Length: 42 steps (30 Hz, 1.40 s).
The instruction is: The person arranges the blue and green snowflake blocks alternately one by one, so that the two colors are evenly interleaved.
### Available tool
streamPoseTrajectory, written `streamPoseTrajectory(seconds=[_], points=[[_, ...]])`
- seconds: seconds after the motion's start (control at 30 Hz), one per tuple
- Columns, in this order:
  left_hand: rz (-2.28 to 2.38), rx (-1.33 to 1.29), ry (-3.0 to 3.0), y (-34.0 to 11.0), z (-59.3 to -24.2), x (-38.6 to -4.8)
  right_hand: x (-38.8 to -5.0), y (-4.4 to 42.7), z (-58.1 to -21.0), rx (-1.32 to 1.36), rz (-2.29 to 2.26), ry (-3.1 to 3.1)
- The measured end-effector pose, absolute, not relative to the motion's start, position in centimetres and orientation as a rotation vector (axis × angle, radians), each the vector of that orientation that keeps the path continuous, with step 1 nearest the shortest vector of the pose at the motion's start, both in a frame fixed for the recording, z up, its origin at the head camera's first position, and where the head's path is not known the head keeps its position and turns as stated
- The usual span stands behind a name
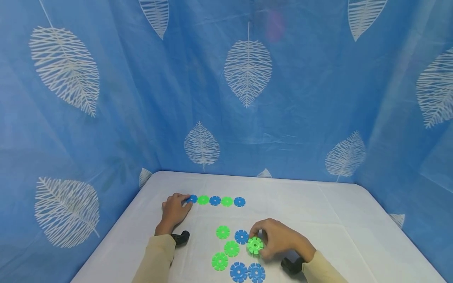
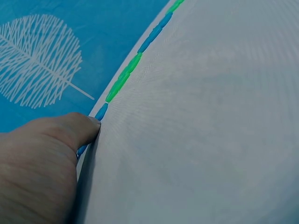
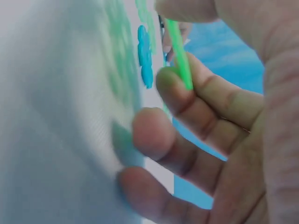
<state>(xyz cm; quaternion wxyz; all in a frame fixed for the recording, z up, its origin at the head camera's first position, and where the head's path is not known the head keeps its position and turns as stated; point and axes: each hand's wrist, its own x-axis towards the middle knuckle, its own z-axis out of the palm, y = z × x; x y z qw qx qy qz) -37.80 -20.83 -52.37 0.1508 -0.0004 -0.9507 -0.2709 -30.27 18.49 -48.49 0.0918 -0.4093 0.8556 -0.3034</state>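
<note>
A row of alternating blue and green notched discs lies toward the back of the table. My left hand (image 1: 175, 210) has its thumb and a finger at the leftmost blue disc (image 1: 192, 199); in the left wrist view the thumb touches a blue disc (image 2: 101, 112) at the row's end. My right hand (image 1: 279, 238) pinches a green disc (image 1: 255, 245) between thumb and fingers, beside a loose blue disc (image 1: 242, 237). The right wrist view shows that green disc (image 3: 181, 56) edge-on, tilted off the white surface.
Loose green discs (image 1: 231, 249) and two blue discs (image 1: 238, 272) lie at the front middle of the white table (image 1: 336, 220). Blue cloth (image 1: 301, 98) with white leaf shapes stands behind and at both sides. A black wrist device (image 1: 291, 266) sits below the right hand.
</note>
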Motion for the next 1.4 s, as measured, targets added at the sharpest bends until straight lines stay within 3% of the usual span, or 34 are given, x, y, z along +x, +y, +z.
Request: streamPoseTrajectory(seconds=[1.0,1.4], points=[[-0.782,-0.011,-2.72,-20.8,-52.2,-37.4,-34.0,19.3,-49.0,-1.107,-1.112,3.034],[-0.777,-0.025,-2.713,-20.8,-52.2,-37.3,-35.8,18.9,-48.7,-0.711,-1.027,3.144]])
